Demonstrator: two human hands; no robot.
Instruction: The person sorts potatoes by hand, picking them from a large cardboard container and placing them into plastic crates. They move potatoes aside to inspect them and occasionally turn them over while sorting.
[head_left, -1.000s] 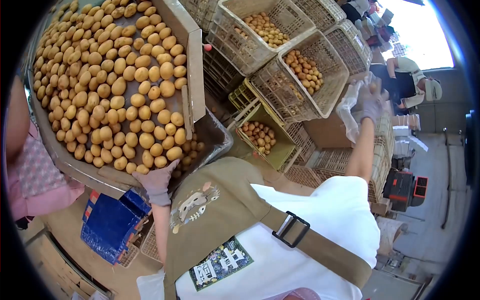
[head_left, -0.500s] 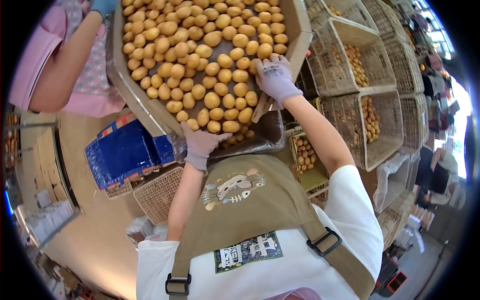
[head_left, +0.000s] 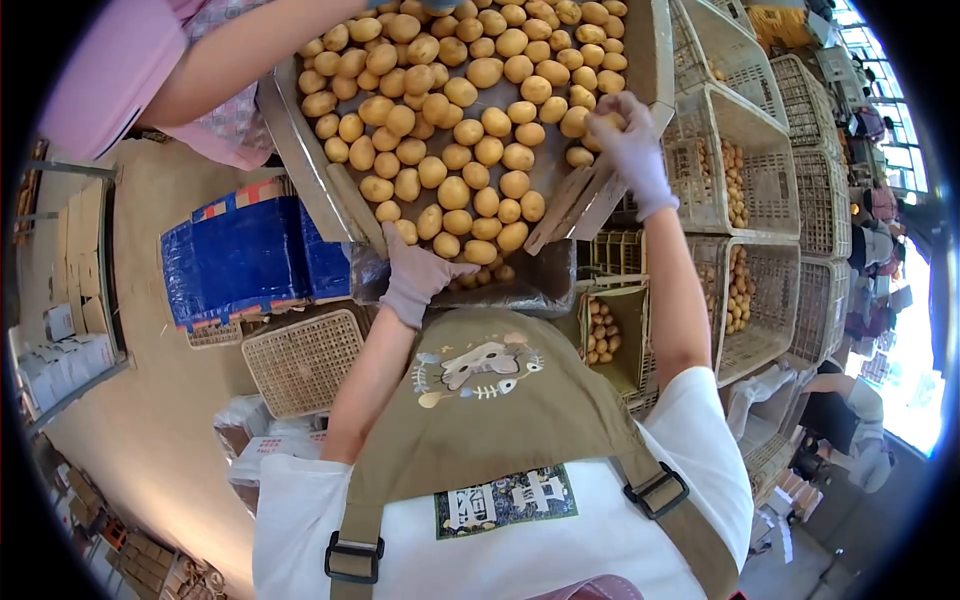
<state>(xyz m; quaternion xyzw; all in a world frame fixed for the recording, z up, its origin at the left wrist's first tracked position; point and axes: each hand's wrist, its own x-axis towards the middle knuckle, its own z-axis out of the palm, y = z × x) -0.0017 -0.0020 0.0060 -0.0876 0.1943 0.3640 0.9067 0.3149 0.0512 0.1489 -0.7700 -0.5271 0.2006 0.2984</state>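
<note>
Many round yellow potatoes (head_left: 455,193) lie spread over a metal sorting tray (head_left: 345,200). At the tray's near edge, my left hand (head_left: 420,272) is open, its thumb and fingers spread beside the lowest potatoes. My right hand (head_left: 628,140), in a pale glove too, is raised at the tray's right edge with its fingers curled round a potato (head_left: 614,121). Below the tray's mouth sits a plastic-lined container (head_left: 540,285) with some potatoes in it, partly hidden by the tray and my left hand.
A co-worker's arm (head_left: 240,60) reaches over the tray from the upper left. Plastic crates (head_left: 765,190) holding potatoes stack up on the right, with a smaller potato box (head_left: 628,330) nearer. On the left are a blue-wrapped box (head_left: 240,262) and a beige crate (head_left: 302,362).
My right hand has lifted off the potatoes and turned, fingers now curled round one. My left hand stays at the near edge. The co-worker's arm reaches further over the tray. The view has shifted.
</note>
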